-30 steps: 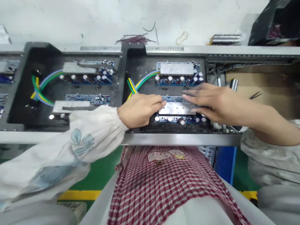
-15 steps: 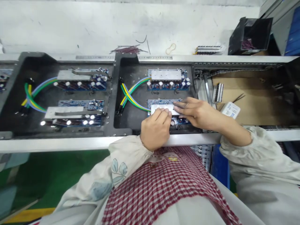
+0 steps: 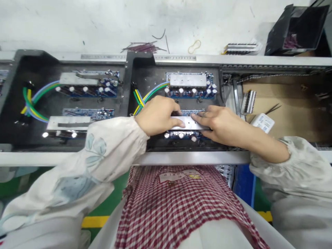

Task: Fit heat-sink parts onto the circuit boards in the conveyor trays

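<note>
Left hand (image 3: 157,116) has slid up onto the aluminium plate (image 3: 190,122) and now sits beside the right hand (image 3: 220,122), both part-open, pressing rather than clearly gripping. The plate lies on the circuit board (image 3: 197,112) in the black fixture (image 3: 145,69). A slip could strike the capacitors (image 3: 181,135) or snag the coloured wires (image 3: 138,98).

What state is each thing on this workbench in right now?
left hand: resting on the metal plate
right hand: fingertips on the same plate
metal plate: lying across the lower circuit board, between both hands
upper metal plate: sitting on its circuit board
wire bundle: strands crossed, running toward the upper board
rubber band: lying loose on the bench
</note>
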The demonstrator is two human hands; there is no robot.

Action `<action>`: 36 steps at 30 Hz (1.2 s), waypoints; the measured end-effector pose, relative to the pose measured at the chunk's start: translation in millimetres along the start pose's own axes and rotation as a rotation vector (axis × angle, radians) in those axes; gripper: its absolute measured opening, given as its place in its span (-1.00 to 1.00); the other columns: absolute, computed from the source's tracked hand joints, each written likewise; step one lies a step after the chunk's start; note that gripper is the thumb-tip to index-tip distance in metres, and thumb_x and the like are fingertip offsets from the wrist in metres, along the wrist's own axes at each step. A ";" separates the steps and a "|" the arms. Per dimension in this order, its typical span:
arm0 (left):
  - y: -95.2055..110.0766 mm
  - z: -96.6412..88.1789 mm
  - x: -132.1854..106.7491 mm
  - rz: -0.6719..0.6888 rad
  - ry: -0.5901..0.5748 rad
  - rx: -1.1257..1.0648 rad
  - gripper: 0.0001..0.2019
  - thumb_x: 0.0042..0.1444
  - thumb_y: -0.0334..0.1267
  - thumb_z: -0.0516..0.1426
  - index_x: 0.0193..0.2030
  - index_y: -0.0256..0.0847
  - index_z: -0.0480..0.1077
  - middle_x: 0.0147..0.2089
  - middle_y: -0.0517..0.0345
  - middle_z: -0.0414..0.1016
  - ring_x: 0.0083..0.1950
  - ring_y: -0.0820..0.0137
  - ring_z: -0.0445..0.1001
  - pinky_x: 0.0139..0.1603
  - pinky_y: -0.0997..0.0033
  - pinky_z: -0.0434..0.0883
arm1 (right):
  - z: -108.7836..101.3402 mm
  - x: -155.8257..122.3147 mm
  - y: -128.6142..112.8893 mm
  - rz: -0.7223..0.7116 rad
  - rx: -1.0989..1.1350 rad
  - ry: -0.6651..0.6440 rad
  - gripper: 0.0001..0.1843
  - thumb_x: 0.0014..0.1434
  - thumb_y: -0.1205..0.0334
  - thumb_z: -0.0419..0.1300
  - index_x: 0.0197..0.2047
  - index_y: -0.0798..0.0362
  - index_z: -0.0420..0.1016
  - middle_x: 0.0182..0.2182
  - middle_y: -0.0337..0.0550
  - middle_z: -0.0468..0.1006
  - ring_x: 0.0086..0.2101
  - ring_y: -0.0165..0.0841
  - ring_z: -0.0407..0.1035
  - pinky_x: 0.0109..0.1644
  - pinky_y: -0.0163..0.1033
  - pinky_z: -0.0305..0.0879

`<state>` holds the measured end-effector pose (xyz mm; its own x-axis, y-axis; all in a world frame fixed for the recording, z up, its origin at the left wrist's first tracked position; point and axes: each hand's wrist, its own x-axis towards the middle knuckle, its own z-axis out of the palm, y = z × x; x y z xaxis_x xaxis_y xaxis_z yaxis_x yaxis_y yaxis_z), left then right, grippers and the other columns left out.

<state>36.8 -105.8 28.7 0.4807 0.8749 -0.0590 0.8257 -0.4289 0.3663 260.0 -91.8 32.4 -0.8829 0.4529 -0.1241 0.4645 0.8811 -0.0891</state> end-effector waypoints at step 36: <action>76.6 55.2 -35.9 -0.037 0.580 0.495 -0.83 0.17 -0.38 0.12 -0.11 -0.25 0.47 -0.34 0.17 0.49 -0.29 0.45 0.41 -0.48 0.40 0.18 | 54.0 -25.4 38.4 1.276 1.975 0.381 -0.67 0.34 0.16 -0.08 -0.21 0.06 0.48 -0.59 -0.25 0.50 -0.59 -0.40 0.34 -0.34 -0.26 0.41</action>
<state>99.1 -182.4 7.6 0.3307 0.8103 0.4839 0.9401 -0.3279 -0.0933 304.0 -76.8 -21.3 -0.0840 0.6459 -0.7588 -0.1429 -0.7615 -0.6323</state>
